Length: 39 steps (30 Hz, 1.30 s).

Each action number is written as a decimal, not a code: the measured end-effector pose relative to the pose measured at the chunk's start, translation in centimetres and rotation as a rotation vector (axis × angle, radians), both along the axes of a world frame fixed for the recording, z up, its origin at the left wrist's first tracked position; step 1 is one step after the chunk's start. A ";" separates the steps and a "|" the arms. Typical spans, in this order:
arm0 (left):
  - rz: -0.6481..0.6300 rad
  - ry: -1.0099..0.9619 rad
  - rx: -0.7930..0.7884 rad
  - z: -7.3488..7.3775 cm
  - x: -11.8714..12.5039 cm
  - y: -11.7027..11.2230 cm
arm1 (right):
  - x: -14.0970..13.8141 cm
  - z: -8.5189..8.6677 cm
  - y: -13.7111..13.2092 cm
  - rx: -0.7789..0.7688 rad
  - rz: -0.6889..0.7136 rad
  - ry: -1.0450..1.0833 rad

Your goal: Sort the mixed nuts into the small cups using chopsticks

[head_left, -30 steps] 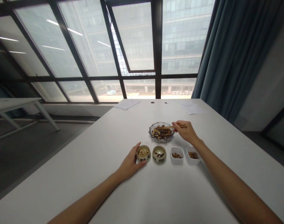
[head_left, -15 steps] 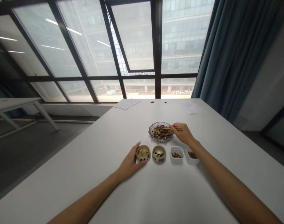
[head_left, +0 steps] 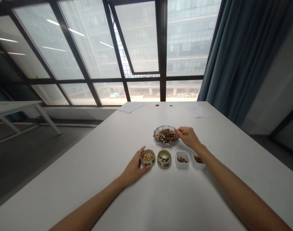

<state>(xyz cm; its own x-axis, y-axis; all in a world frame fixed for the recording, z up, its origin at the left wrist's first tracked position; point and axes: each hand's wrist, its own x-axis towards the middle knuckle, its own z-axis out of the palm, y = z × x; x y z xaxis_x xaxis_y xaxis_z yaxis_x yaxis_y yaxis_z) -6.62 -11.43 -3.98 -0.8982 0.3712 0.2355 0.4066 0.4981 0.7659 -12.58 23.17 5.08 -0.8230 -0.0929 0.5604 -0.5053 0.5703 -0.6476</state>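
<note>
My right hand (head_left: 188,137) holds a pair of wooden chopsticks (head_left: 175,132), their tips down in a mixed heap of nuts and dark pieces inside a cut-glass dish (head_left: 158,135). My left hand (head_left: 133,168) rests against the left side of a small gold bowl (head_left: 147,158) of pale nuts, fingers curled around it. Beside that bowl stands a matching gold bowl (head_left: 164,158) holding dark pieces. Further right are a white square dish (head_left: 182,159) with brown sticks and a second white dish (head_left: 198,159) with brown bits, partly behind my right wrist.
Everything stands on a long white table (head_left: 161,199). Loose papers (head_left: 130,107) and another sheet (head_left: 199,111) lie at its far end, below a large window (head_left: 141,48). A dark teal curtain (head_left: 233,54) hangs at right, and another white table (head_left: 13,107) stands at left.
My right hand has shifted left and slightly nearer, bringing the chopsticks further over the glass dish. My left hand and the small dishes have not moved.
</note>
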 end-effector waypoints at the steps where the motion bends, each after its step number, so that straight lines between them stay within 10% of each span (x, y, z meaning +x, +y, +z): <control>1: 0.001 -0.001 -0.003 0.0 0.0 0.0 | 0.0 0.0 0.0 0.013 -0.006 0.009; 17: 0.008 0.012 0.002 0.0 0.0 0.1 | 0.6 1.3 0.3 0.013 -0.038 0.061; 30: 0.011 -0.001 -0.022 0.3 0.1 0.2 | 7.7 9.9 1.1 -0.280 0.003 0.082; 39: 0.006 0.003 -0.029 0.1 0.0 0.1 | 12.2 12.1 -0.1 -0.014 0.230 -0.286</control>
